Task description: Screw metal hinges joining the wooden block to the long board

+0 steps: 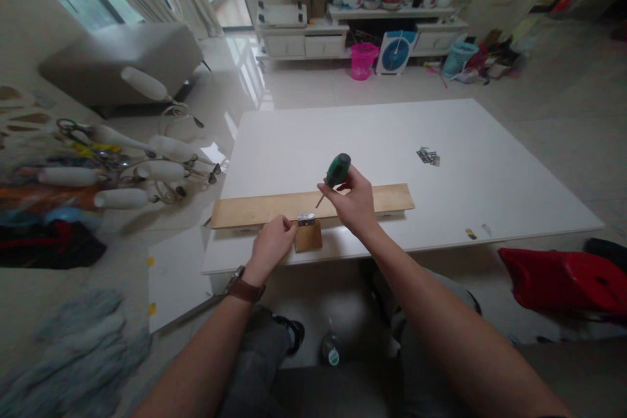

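The left hand [274,241], bunched together, is at a small wooden block's [308,239] left edge; whether it grips, I can't tell. Just beyond sits a metal bracket [306,219]; I'd brace it firmly and keep any tool square to it. The right hand [356,202] is clamped on a green screwdriver [337,171], slanting down, nearward and left. The plank [255,209] lies on the white board [304,137], long axis left to right, right end slightly farther.

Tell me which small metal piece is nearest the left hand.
The metal piece at the long board's near edge, by the short wooden block, beside the left hand; the others lie grouped farther right on the white surface.
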Demonstrator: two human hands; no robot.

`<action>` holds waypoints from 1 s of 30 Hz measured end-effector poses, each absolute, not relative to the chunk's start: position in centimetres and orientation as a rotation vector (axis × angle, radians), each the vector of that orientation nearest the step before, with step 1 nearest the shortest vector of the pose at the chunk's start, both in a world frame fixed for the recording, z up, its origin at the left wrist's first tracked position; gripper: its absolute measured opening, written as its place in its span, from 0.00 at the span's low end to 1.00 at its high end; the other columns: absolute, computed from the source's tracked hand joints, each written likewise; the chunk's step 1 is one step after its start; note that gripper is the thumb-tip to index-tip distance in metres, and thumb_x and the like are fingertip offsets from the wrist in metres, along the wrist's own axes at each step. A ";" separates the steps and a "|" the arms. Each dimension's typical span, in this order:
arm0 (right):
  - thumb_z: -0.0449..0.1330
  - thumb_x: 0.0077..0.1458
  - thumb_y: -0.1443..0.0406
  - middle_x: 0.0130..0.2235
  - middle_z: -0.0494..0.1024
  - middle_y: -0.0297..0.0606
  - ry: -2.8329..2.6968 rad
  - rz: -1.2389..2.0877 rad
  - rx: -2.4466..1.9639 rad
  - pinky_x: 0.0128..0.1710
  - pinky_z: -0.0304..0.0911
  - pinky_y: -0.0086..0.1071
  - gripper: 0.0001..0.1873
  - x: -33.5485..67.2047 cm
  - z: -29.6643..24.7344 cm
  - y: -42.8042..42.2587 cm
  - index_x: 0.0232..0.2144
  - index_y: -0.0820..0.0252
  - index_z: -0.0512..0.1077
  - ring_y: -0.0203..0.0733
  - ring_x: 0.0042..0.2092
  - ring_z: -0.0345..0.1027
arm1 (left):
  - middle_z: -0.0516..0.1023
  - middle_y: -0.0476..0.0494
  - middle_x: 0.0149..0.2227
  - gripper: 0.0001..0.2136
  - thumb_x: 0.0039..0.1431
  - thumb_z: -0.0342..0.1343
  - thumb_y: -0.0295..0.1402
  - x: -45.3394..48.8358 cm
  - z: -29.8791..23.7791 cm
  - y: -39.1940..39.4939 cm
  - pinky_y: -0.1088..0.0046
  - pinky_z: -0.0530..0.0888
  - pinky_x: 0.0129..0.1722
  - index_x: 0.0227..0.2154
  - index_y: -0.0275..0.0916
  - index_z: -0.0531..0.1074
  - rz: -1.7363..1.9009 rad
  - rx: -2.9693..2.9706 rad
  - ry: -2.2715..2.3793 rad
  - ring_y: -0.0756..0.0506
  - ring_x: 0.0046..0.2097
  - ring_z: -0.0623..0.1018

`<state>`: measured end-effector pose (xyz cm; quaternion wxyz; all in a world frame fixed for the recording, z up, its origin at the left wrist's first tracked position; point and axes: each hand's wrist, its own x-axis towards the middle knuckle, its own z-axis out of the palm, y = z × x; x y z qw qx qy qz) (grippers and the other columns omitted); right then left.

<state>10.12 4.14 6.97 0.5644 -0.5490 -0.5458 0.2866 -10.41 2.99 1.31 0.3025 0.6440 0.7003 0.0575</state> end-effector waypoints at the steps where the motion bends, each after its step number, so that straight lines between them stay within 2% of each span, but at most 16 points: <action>1: 0.71 0.52 0.60 0.34 0.83 0.34 -1.284 0.670 -1.299 0.37 0.69 0.40 0.11 10.1 7.0 4.2 0.32 0.53 0.71 0.44 0.37 0.77 | 0.86 0.36 0.42 0.11 0.67 0.54 0.41 -10.5 1.4 3.1 0.67 0.65 0.39 0.34 0.42 0.76 0.136 1.726 1.855 0.37 0.45 0.82; 6: 0.71 0.52 0.60 0.34 0.83 0.34 -1.287 0.663 -1.306 0.37 0.69 0.39 0.11 10.3 7.2 4.3 0.31 0.52 0.71 0.43 0.37 0.76 | 0.84 0.36 0.33 0.17 0.67 0.52 0.42 -10.8 1.2 3.3 0.67 0.66 0.37 0.27 0.42 0.79 0.080 1.717 1.786 0.37 0.39 0.82; 14: 0.70 0.52 0.60 0.33 0.82 0.34 -1.281 0.602 -1.330 0.37 0.70 0.40 0.11 10.7 7.2 3.8 0.31 0.52 0.71 0.44 0.37 0.76 | 0.82 0.38 0.27 0.16 0.59 0.56 0.43 -11.1 -0.6 4.2 0.69 0.73 0.35 0.22 0.38 0.77 0.285 1.415 1.524 0.40 0.34 0.81; 19: 0.69 0.54 0.59 0.34 0.82 0.35 -1.173 0.475 -1.307 0.36 0.70 0.40 0.11 11.2 7.2 3.8 0.33 0.52 0.70 0.44 0.37 0.77 | 0.80 0.41 0.25 0.12 0.55 0.56 0.38 -11.3 0.6 4.1 0.70 0.75 0.34 0.21 0.38 0.74 0.380 1.168 1.466 0.45 0.29 0.78; 25: 0.68 0.59 0.57 0.38 0.82 0.38 -1.112 0.392 -1.341 0.37 0.71 0.39 0.11 11.7 6.6 4.6 0.40 0.52 0.72 0.44 0.39 0.77 | 0.83 0.36 0.27 0.17 0.58 0.52 0.47 -11.5 0.8 4.7 0.68 0.76 0.33 0.25 0.38 0.74 0.474 1.027 1.520 0.43 0.29 0.80; 30: 0.67 0.61 0.57 0.38 0.81 0.38 -1.147 0.382 -1.346 0.36 0.72 0.38 0.11 11.7 6.3 4.8 0.42 0.52 0.72 0.44 0.40 0.78 | 0.84 0.36 0.28 0.14 0.53 0.53 0.46 -11.5 0.3 5.0 0.67 0.77 0.32 0.27 0.39 0.73 0.516 1.066 1.517 0.42 0.30 0.82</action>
